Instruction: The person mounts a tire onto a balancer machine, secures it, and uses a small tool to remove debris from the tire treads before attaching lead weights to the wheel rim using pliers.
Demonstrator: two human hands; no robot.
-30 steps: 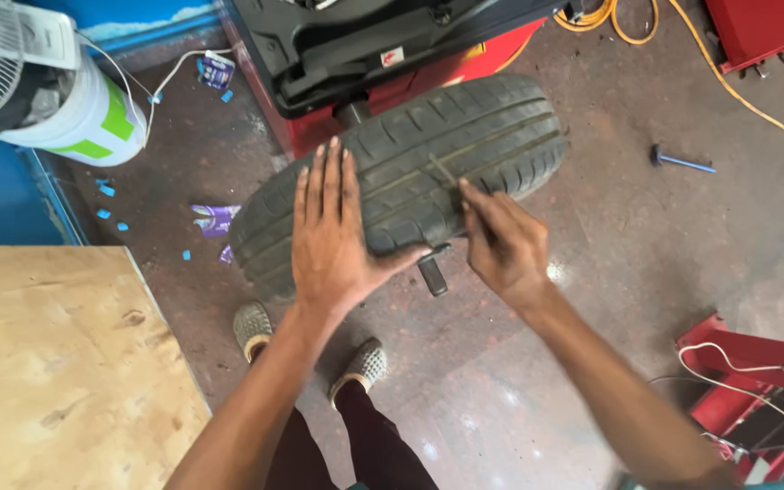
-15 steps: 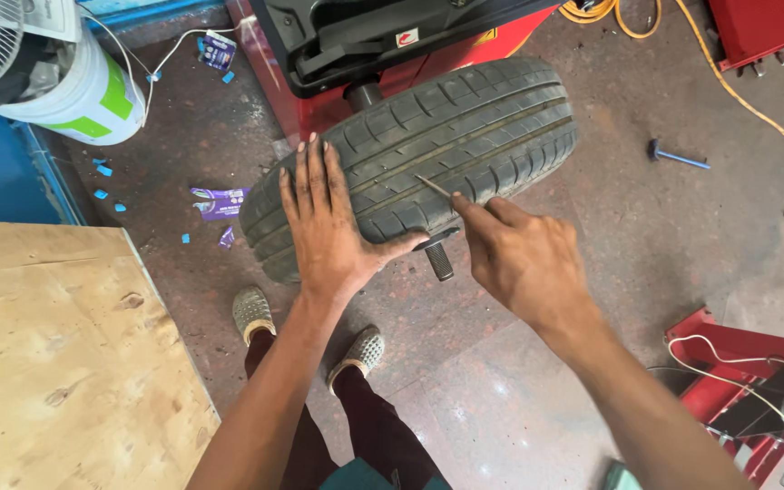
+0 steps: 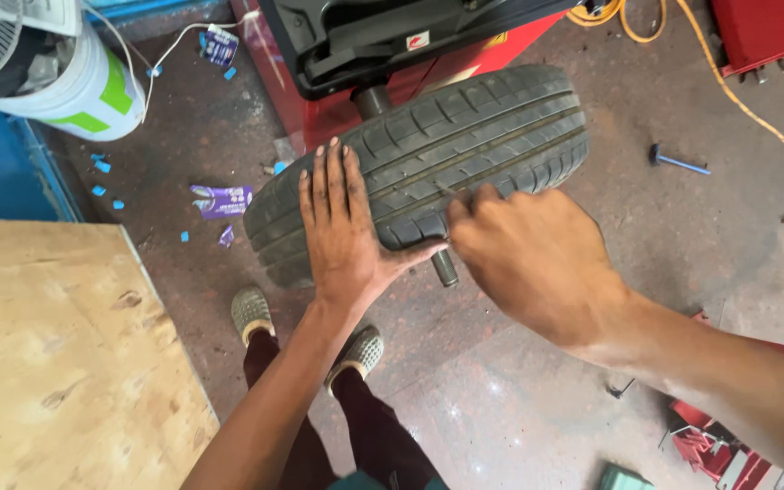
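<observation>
I see my left hand (image 3: 342, 231) flat and open on the tyre (image 3: 428, 159), which stands on the floor ahead, long axis left-right. My right hand (image 3: 533, 259), nearer, pinches a thin tool (image 3: 446, 191) at the tread. A purple wrapper (image 3: 221, 200) lies to the left

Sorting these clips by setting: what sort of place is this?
Most likely a tyre repair workshop: a tyre stands against a red and black machine, with a yellow hose lying across the stained concrete floor.
</observation>
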